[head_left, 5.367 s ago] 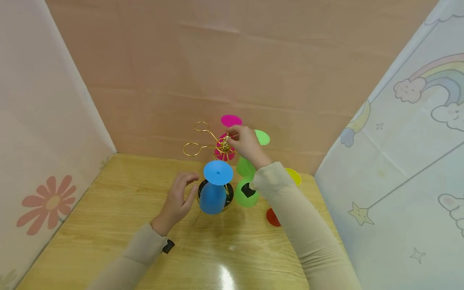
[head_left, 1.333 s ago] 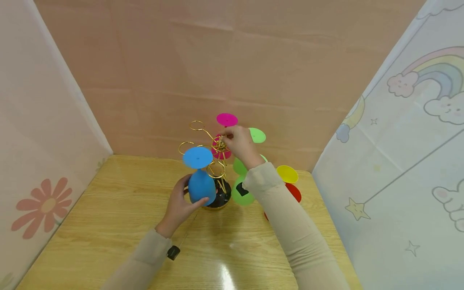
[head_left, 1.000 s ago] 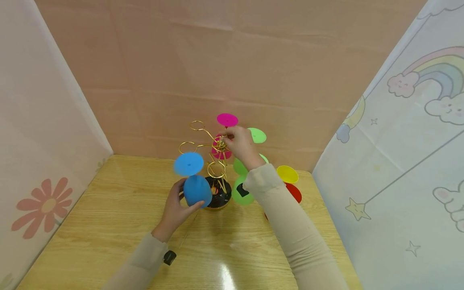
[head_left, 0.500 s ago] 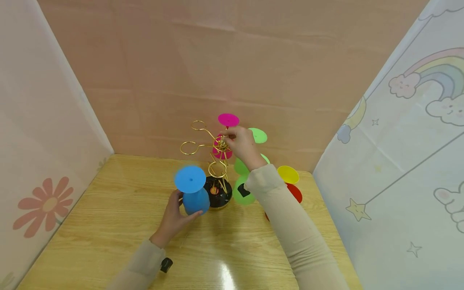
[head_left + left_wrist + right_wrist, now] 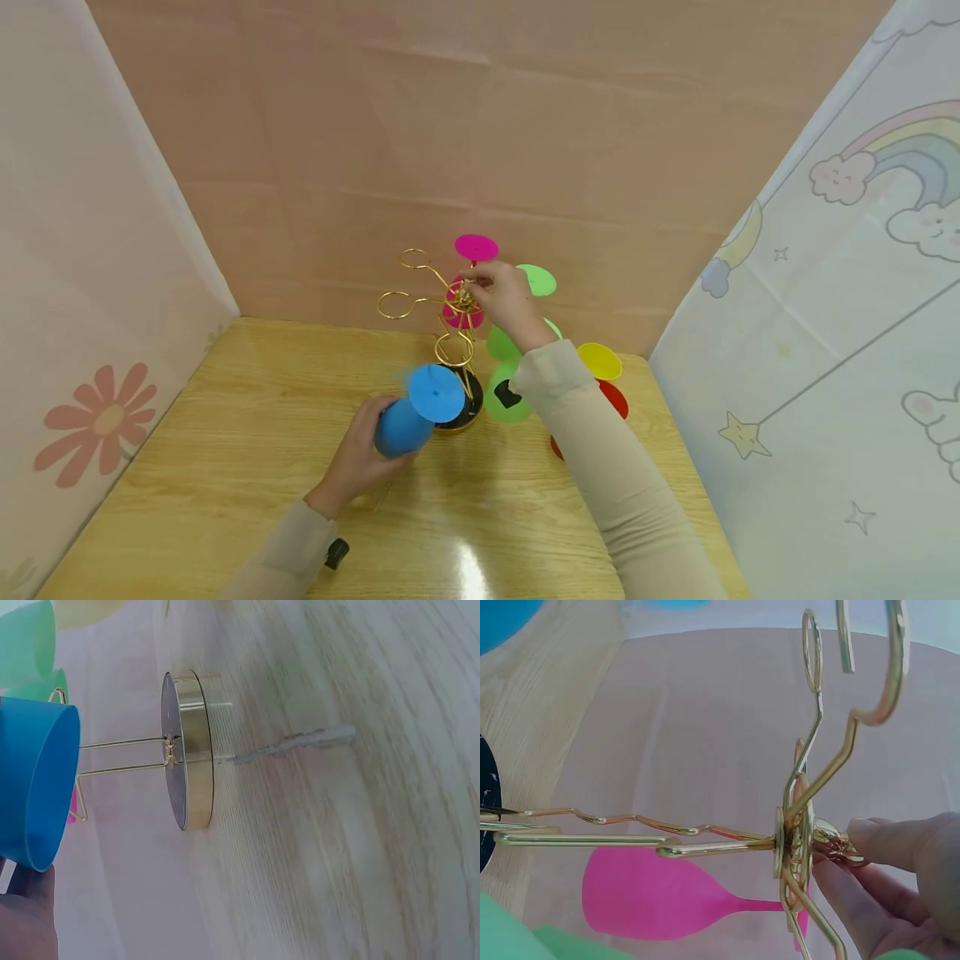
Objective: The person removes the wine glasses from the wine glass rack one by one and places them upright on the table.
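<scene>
Though ungripped earlier, blue goblet [image 5: 418,413] in hand [image 5: 357,457]

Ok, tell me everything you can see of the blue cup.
The blue cup looks like smooth plastic, with a rounded bowl and a flat, round foot; its stem is hidden. It is upside down and tilted, foot up, open mouth facing down, off the table. The left hand grips the bowl, left of the rack's base in the head view.
</scene>
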Demonstrator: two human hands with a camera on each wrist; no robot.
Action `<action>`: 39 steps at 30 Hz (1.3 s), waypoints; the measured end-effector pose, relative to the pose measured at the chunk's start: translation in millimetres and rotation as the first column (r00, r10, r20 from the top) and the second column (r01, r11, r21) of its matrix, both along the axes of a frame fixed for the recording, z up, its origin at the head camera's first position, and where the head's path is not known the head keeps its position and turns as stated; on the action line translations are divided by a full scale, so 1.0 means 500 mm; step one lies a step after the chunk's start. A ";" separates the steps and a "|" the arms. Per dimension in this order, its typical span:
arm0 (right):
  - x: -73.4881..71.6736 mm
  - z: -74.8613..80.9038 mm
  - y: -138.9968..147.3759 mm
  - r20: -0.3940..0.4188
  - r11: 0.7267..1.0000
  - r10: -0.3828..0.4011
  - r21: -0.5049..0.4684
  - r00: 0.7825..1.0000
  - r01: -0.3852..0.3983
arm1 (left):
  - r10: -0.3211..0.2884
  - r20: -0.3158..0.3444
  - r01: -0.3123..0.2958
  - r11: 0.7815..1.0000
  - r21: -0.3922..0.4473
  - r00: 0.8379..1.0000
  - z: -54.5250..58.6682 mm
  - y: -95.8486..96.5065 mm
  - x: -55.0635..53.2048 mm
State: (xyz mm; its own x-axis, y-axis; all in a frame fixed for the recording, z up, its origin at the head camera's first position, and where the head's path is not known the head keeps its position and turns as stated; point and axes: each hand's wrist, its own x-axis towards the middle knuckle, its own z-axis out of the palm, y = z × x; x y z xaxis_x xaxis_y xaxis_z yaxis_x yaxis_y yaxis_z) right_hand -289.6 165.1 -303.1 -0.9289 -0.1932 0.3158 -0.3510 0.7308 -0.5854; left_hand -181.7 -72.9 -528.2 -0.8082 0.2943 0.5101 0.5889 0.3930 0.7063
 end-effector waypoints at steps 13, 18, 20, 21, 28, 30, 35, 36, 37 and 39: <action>0.016 0.007 0.017 0.038 0.998 0.066 0.009 0.997 -0.066 | -0.040 -0.082 0.028 0.989 -0.144 0.996 0.023 0.003 0.003; 0.035 0.011 0.025 0.058 0.997 0.082 -0.019 0.995 -0.081 | -0.056 -0.109 0.034 0.980 -0.198 0.992 0.029 0.003 0.000; 0.045 0.013 0.027 0.064 0.996 0.089 -0.027 0.994 -0.087 | -0.062 -0.129 0.033 0.976 -0.216 0.990 0.033 0.002 -0.001; 0.050 0.015 0.028 0.063 0.995 0.094 -0.036 0.994 -0.092 | -0.066 -0.140 0.033 0.974 -0.224 0.988 0.035 0.001 -0.002; 0.087 0.019 0.037 0.020 0.990 0.127 -0.060 0.992 -0.126 | -0.090 -0.169 0.038 0.956 -0.292 0.981 0.051 -0.003 -0.007; 0.101 0.019 0.040 0.002 0.990 0.132 -0.053 0.991 -0.132 | -0.104 -0.163 0.046 0.945 -0.323 0.981 0.059 -0.004 -0.008; 0.137 0.012 0.049 -0.086 0.986 0.160 -0.031 0.983 -0.164 | -0.143 -0.158 0.068 0.913 -0.401 0.977 0.079 -0.005 -0.008; 0.145 0.009 0.051 -0.105 0.985 0.167 -0.026 0.980 -0.171 | -0.150 -0.159 0.072 0.908 -0.413 0.976 0.083 -0.005 -0.008; 0.152 0.007 0.053 -0.124 0.984 0.174 -0.025 0.977 -0.178 | -0.155 -0.159 0.073 0.901 -0.427 0.975 0.087 -0.006 -0.007; 0.167 0.000 0.058 -0.150 0.981 0.186 -0.031 0.971 -0.192 | -0.165 -0.157 0.079 0.891 -0.446 0.974 0.096 -0.006 -0.005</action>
